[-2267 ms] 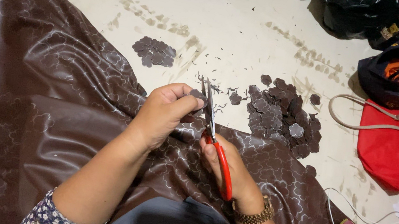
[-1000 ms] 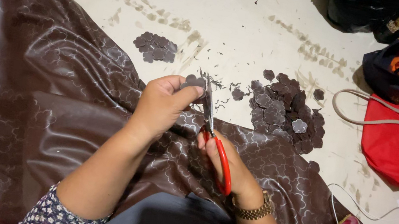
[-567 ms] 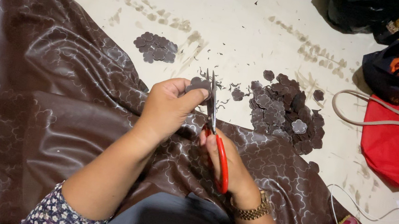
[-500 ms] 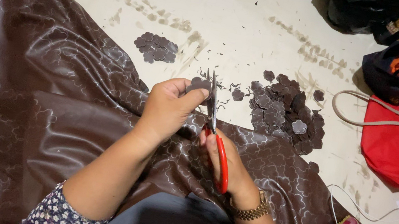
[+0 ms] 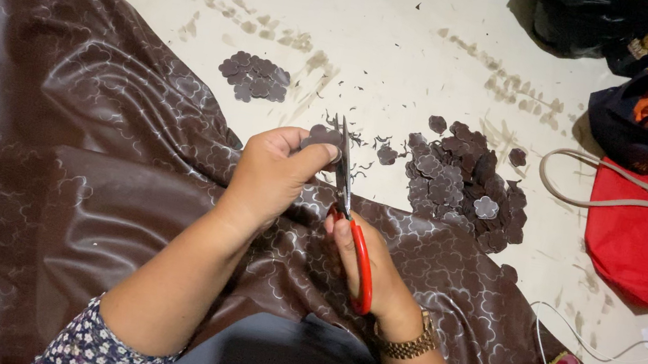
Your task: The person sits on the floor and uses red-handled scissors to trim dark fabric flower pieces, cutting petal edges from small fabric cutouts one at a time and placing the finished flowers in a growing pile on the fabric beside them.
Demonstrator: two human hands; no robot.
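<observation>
Head view, from above: the left hand pinches a small flower-shaped piece of dark brown patterned fabric between thumb and fingers, held against the blades of red-handled metal scissors. The right hand has its fingers closed through the scissor loops. Since a second ago both hands sit in nearly the same place; the blades have stayed at the same piece, so the trimming goes on at its edge. A large glossy brown cloth with pale cloud-outline print lies creased over the floor. A heap of cut scalloped pieces lies just beyond the hands; a smaller cluster lies farther left. Thread-like scraps litter the floor.
</observation>
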